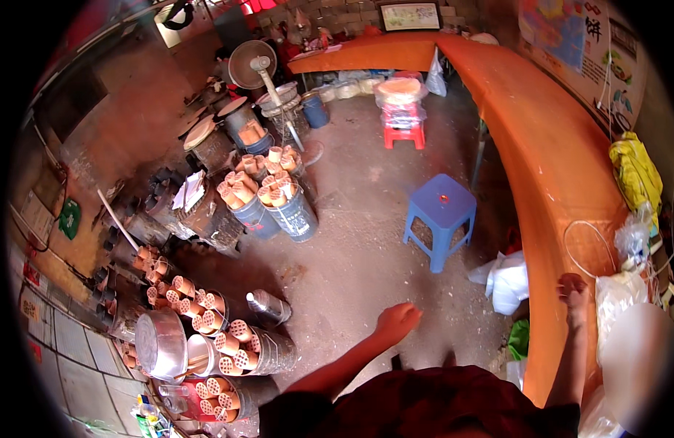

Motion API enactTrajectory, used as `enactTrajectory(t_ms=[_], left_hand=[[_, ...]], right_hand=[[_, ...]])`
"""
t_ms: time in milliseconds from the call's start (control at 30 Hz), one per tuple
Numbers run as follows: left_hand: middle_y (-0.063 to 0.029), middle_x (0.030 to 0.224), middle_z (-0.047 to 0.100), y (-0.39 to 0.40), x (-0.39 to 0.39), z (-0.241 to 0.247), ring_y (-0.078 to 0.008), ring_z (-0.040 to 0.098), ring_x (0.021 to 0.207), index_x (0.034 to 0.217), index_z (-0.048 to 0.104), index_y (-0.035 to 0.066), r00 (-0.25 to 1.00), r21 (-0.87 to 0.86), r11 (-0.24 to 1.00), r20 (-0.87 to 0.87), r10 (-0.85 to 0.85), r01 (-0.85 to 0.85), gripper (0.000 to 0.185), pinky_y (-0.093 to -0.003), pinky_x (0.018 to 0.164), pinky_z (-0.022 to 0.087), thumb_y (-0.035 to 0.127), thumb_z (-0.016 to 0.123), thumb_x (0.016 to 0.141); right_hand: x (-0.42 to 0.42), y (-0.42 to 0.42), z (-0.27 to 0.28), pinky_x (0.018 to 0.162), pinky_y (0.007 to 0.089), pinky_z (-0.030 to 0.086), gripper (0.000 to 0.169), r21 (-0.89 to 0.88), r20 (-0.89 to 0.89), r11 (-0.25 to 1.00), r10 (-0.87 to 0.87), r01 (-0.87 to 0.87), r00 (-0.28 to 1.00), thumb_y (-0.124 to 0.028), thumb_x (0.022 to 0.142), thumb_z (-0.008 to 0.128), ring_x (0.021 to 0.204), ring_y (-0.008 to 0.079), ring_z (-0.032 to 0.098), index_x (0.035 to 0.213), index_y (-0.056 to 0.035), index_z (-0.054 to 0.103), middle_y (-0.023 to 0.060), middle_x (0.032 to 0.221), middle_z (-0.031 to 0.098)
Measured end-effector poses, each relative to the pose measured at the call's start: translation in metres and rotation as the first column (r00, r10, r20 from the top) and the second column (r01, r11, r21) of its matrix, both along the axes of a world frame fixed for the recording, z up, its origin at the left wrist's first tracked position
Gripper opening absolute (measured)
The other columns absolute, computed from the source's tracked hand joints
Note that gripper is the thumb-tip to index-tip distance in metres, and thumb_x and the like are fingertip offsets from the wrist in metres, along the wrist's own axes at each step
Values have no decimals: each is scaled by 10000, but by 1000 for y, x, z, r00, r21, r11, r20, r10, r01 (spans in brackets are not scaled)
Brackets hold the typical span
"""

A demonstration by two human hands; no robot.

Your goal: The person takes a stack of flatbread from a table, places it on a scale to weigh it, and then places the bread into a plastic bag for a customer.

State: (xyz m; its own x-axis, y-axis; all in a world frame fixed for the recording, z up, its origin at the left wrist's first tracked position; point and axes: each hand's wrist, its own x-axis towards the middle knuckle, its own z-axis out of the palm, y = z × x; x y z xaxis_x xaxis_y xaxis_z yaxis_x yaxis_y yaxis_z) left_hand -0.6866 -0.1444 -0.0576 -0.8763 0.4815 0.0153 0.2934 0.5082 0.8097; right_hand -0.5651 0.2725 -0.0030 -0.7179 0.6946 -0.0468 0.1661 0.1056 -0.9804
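Observation:
My left hand (pixel 400 323) hangs over the concrete floor (pixel 342 284) with its fingers curled together, and I see nothing in it. Above the long table with an orange cover (pixel 556 180) is my right hand (pixel 571 290), fingers bent; whether it touches the cover or holds something small cannot be made out. Near that hand, a pale cord loop (pixel 568 241) and clear plastic bags (pixel 616 301) lie along the table's outer side. A blue plastic stool (pixel 442 211) stands on the floor ahead, between the two hands and the far end.
Buckets (pixel 300 216) of spent honeycomb briquettes (pixel 241 191) line the left side. Near them stand a metal flask (pixel 268 306), a large metal pot (pixel 160 345) and a pedestal fan (pixel 260 63). Farther off is a red stool (pixel 404 134) bearing wrapped round items. White bags (pixel 507 282) lie under the table.

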Motion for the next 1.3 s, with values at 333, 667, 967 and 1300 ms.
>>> enactTrajectory(t_ms=[333, 667, 967, 1300], left_hand=[[-120, 717, 625, -71, 37, -34, -256, 617, 634, 785, 631, 66, 780, 168, 776, -54, 623, -608, 178, -343, 560, 474, 243, 615, 777], [-92, 837, 614, -71, 183, -42, -279, 606, 748, 818, 602, 52, 356, -204, 328, -115, 927, -922, 216, -358, 619, 490, 263, 609, 773], [-135, 866, 605, -59, 434, -99, -322, 593, 788, 793, 605, 77, -120, -439, -74, 77, 990, -895, 289, -408, 667, 489, 362, 556, 783], [-128, 785, 612, -108, 615, -80, -303, 592, 758, 782, 612, 53, -625, -356, -591, -27, 780, -723, 210, -385, 646, 475, 262, 617, 760]], right_hand=[[-265, -64, -135, 384, 256, 401, 116, -133, 261, 840, 541, -526, 799, -184, 789, 541, 508, 131, 565, 799, -74, 576, 36, 621, 581], [-278, -265, -194, 340, 231, 296, 228, -99, 631, 154, 773, -983, 57, -200, 822, 537, 365, 84, 412, 644, -59, 553, 24, 468, 493], [-137, -431, -241, 472, 305, 414, 316, 26, 864, -314, 485, -949, -136, -268, 814, 507, 447, 153, 497, 598, -42, 555, 50, 507, 530], [106, -655, -255, 440, 266, 440, 194, -166, 785, -859, 183, -485, -592, -222, 806, 526, 464, 110, 529, 757, -44, 586, 48, 585, 583]])
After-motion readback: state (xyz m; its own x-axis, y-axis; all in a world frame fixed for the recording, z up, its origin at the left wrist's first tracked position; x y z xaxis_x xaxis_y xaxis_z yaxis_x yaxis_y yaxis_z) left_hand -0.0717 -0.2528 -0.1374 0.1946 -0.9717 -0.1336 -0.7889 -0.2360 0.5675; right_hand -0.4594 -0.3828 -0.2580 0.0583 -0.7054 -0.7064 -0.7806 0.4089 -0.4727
